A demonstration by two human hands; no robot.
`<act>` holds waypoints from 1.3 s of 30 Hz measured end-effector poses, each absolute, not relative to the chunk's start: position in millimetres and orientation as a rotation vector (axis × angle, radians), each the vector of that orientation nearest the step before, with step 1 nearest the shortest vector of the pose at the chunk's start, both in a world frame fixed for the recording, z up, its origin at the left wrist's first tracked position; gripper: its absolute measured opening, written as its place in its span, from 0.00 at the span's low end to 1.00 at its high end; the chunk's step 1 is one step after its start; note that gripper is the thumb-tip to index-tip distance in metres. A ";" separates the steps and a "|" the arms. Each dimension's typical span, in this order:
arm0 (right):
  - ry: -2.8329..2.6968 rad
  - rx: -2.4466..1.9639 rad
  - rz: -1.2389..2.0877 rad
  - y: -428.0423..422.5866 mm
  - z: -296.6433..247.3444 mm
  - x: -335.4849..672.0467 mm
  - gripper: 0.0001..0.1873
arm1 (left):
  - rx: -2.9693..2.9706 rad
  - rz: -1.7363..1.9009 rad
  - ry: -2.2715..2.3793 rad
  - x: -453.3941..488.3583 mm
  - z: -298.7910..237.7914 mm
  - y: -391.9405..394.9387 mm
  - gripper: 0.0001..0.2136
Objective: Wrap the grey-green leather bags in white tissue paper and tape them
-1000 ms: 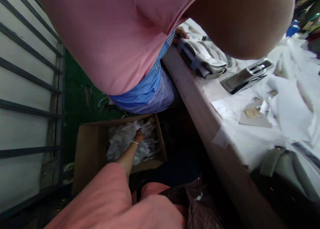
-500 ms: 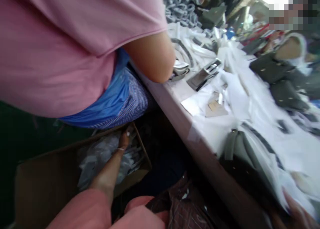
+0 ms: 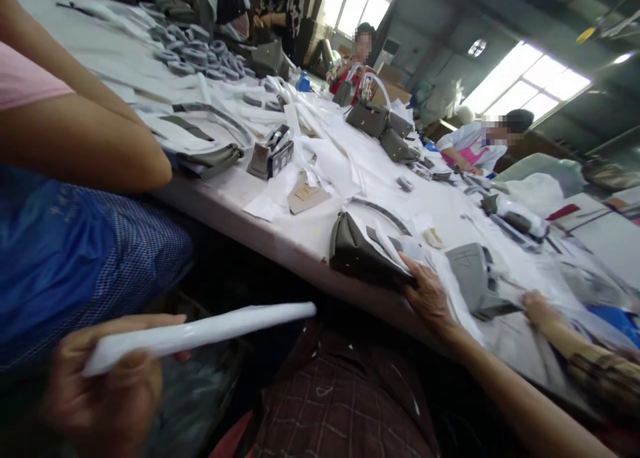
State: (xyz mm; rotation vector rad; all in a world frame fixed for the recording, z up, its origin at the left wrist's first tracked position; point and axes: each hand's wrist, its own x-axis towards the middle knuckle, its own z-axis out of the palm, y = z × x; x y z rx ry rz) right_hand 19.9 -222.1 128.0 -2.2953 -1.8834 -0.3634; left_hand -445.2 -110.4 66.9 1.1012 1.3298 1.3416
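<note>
My left hand (image 3: 103,385) is closed around one end of a long, thin white roll (image 3: 215,331), which looks like rolled paper or plastic. The roll points to the right, above my brown checked apron (image 3: 345,391). At the table edge, my right hand (image 3: 427,295) grips the top edge of a dark olive handbag (image 3: 353,248). This bag lies tilted, with white lining paper and a curved, wrapped handle (image 3: 380,211) along its opening.
The white-covered table (image 3: 295,235) holds a metal-and-dark block (image 3: 270,155), cardboard scraps (image 3: 307,195), grey rings (image 3: 195,48) and more bags (image 3: 370,119). Left, a co-worker's elbow (image 3: 145,158) rests on it; right, another person's hand (image 3: 543,308) works. Below left is a box with plastic, dimly visible.
My left hand has come up out of the box of plastic with the white roll. The view has swung up and right. My right hand stays at the handbag.
</note>
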 end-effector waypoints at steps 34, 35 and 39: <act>-2.014 -2.255 -0.184 -217.1 137.6 17.8 0.30 | 2.855 1.458 0.738 -194.9 114.8 -95.9 0.22; -2.011 -2.251 -0.215 -217.5 136.1 17.5 0.28 | 2.961 1.341 0.572 -185.4 125.2 -99.2 0.24; -2.029 -2.236 -0.281 -216.6 134.9 19.0 0.24 | 3.232 0.775 0.179 -144.3 134.7 -97.6 0.23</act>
